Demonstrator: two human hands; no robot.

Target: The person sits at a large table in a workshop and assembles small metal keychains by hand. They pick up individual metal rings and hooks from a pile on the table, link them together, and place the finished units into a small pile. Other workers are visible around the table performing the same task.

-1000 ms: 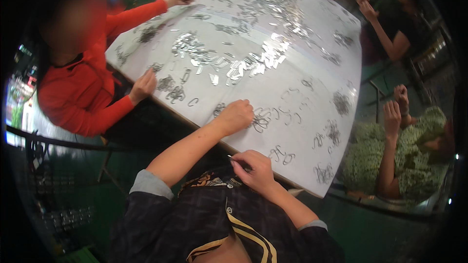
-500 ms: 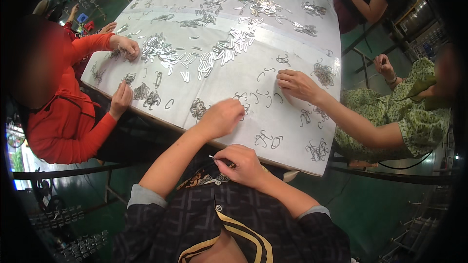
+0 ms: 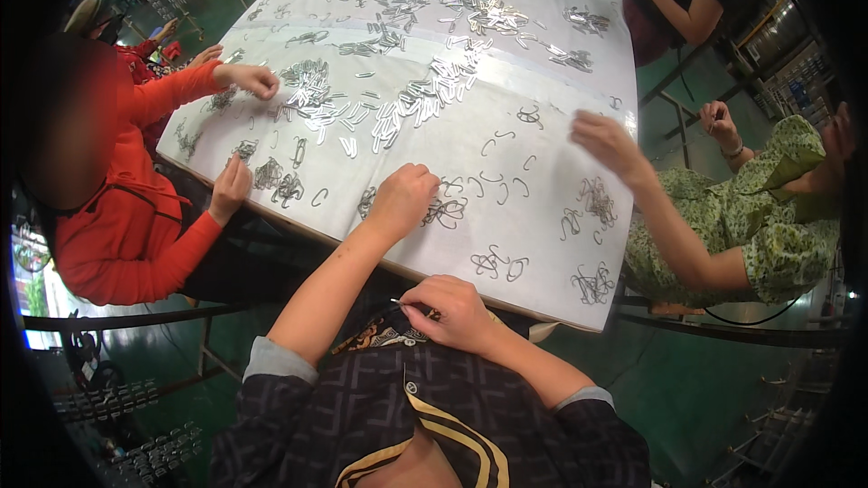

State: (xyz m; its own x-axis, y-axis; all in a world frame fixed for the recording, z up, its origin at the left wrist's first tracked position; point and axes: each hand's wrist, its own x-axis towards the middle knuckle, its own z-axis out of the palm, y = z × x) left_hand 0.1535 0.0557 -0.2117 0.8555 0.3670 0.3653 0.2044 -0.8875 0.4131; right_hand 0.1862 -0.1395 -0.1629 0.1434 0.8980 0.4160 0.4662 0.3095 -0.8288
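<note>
My left hand (image 3: 407,201) is over the near part of the table with its fingers bent and closed. Its fingertips are beside a heap of thin dark C-shaped wire hooks (image 3: 446,211), and what they pinch, if anything, is hidden. My right hand (image 3: 452,311) is closed just off the table's near edge, in front of my body. A small pale metal piece (image 3: 395,301) pokes out between its thumb and fingers; most of it is covered. Loose hooks (image 3: 489,186) lie scattered past my left hand, and more hooks (image 3: 486,261) form a small group nearer me.
Flat shiny metal strips (image 3: 425,95) spread over the middle of the white-covered table (image 3: 547,226). Hook heaps (image 3: 592,282) lie along the right side. A co-worker's red sleeve (image 3: 167,86) reaches in at left; another co-worker's hand (image 3: 608,145) is over the right side.
My left hand has moved slightly left and away from me, uncovering more of the hook heap. My right hand stays almost in place. The right-hand co-worker's hand has moved rightward; the red-sleeved co-worker's far hand has shifted right.
</note>
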